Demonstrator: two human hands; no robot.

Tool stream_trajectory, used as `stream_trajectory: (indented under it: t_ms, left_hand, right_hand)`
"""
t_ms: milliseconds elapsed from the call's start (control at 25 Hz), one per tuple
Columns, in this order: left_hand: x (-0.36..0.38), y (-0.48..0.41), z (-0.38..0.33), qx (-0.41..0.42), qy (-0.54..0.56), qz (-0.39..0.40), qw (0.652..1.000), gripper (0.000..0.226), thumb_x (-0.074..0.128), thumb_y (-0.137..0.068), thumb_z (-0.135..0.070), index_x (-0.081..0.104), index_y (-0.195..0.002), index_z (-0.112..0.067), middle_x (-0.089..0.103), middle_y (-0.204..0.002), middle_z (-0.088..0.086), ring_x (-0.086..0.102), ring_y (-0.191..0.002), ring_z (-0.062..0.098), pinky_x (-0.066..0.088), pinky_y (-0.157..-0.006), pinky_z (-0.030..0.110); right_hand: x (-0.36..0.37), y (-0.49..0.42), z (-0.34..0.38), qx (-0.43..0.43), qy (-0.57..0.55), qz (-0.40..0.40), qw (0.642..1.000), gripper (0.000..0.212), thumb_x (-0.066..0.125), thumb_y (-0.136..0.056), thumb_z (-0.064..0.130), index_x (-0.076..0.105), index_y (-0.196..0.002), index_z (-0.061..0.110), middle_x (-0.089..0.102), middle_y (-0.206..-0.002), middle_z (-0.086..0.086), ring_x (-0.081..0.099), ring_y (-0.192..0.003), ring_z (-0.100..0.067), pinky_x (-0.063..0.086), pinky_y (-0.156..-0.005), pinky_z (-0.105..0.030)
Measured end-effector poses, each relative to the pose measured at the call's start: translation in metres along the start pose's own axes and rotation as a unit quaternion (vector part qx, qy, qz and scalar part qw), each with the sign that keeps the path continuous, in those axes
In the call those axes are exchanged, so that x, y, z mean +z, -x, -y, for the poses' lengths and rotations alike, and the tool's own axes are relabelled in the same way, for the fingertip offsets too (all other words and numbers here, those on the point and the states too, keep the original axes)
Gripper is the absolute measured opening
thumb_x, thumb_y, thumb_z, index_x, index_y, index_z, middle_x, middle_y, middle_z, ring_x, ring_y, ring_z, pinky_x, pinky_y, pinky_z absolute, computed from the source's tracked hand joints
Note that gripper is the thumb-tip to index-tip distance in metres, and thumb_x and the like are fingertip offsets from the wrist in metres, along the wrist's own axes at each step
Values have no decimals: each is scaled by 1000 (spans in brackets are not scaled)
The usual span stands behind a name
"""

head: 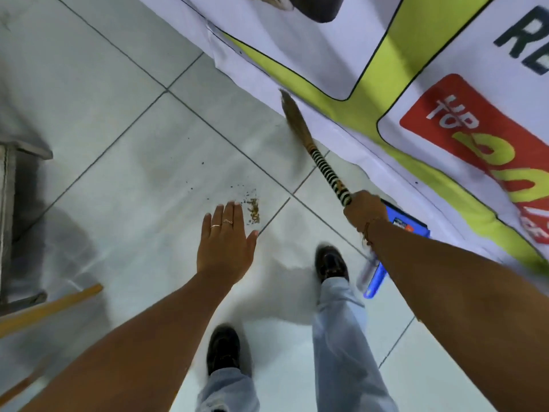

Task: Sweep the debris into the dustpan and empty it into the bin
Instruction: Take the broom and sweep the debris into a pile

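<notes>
While the right hand (364, 214) is closed in a fist around the striped end of a broom (315, 150), the left hand (225, 243) is spread flat and empty, palm down, fingers together, with two thin rings on them. A small heap of brownish debris (253, 210) lies on the pale tiled floor (124, 138), and everything else can be placed from it. The left hand's fingertips hover just beside the heap, on its near-left side, though whether they touch the floor cannot be told. A few darker specks trail away from the heap toward the far left. Beyond the heap and to its right, the broom slants up from the fist, its bristle tip blurred and reaching the edge of a large printed banner (386, 69) spread on the floor, white with lime-green bands and a red patch. To the right of the heap, mostly hidden behind the right wrist and forearm, a blue dustpan (410, 224) rests at the banner's edge, its handle pointing back toward the person. Nearer than the heap stand two dark shoes (331, 263) under light blue trousers. Well to the heap's left sits a grey metal frame (9, 203), with a wooden stick (50, 307) angled across the floor below it.
</notes>
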State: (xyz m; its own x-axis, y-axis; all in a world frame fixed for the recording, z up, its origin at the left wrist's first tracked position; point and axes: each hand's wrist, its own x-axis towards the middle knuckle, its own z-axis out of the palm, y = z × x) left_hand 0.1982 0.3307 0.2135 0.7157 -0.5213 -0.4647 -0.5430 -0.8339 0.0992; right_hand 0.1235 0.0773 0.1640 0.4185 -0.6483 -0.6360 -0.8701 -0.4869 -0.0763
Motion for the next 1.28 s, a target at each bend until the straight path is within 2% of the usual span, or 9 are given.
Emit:
stream_trajectory:
  t_ms: [200, 320, 440, 520, 600, 680, 880, 1040, 1280]
  left_hand:
    - [-2, -49, -71, -88, 71, -12, 994, 60, 45, -93, -35, 40, -136, 7, 49, -138, 25, 43, -131, 40, 33, -110, 52]
    - [-11, -77, -106, -104, 85, -21, 991, 66, 30, -88, -42, 46, -130, 7, 57, -130, 25, 51, -124, 40, 41, -104, 52]
    - [-14, -104, -119, -117, 106, -22, 987, 63, 34, -95, -40, 33, -140, 5, 42, -144, 24, 36, -136, 38, 28, -113, 50]
    - [-12, -115, -118, -129, 100, -34, 986, 62, 40, -95, -37, 31, -141, 4, 39, -146, 24, 33, -137, 38, 26, -114, 50]
    - [-9, -121, -111, -142, 86, -39, 985, 62, 40, -94, -37, 35, -138, 6, 45, -142, 25, 39, -133, 40, 31, -111, 51]
    - [-3, -122, -104, -160, 95, -21, 982, 61, 43, -94, -35, 33, -139, 5, 42, -144, 24, 35, -136, 38, 28, -113, 50]
    - [14, -117, -87, -190, 96, 0, 977, 63, 47, -94, -35, 31, -141, 5, 40, -145, 24, 33, -137, 38, 27, -115, 49]
    - [24, -109, -80, -209, 108, 6, 972, 63, 45, -94, -35, 29, -142, 4, 37, -148, 22, 29, -139, 37, 24, -116, 48]
    - [30, -86, -89, -211, 119, 6, 970, 63, 47, -94, -34, 31, -141, 4, 38, -147, 22, 31, -138, 37, 25, -115, 49]
  right_hand:
    - [-4, -12, -41, -120, 119, 40, 985, 30, 47, -87, 10, 57, -116, 6, 65, -113, -21, 58, -107, -40, 50, -88, -40]
    - [-9, -10, -78, -152, 125, 51, 979, 34, 48, -83, 6, 58, -114, 13, 70, -99, -20, 64, -92, -40, 54, -74, -40]
    - [-27, -21, -108, -238, 106, 2, 966, 36, 50, -73, 6, 65, -106, 11, 74, -94, -17, 65, -71, -38, 56, -61, -38]
    - [-48, -45, -102, -239, 83, -24, 967, 39, 54, -70, 11, 67, -107, 6, 75, -86, -22, 66, -66, -40, 58, -60, -40]
    - [-71, -82, -63, -239, 89, -20, 967, 50, 63, -73, 5, 58, -123, 1, 71, -83, -31, 66, -72, -45, 56, -66, -43]
    - [-85, -124, -11, -267, 140, -38, 953, 55, 56, -82, 8, 45, -136, 8, 68, -97, -30, 64, -89, -44, 52, -77, -42]
    - [-95, -177, 107, -267, 158, 15, 951, 36, 47, -90, 12, 51, -126, 7, 53, -127, -22, 52, -117, -40, 46, -97, -42]
    - [-86, -177, 127, -339, 244, -6, 909, 33, 45, -91, 10, 55, -123, 8, 57, -121, -20, 56, -111, -39, 48, -90, -40]
    - [-81, -158, 88, -432, 371, -27, 821, 38, 41, -93, 7, 51, -128, 15, 59, -119, -13, 57, -108, -35, 48, -79, -37]
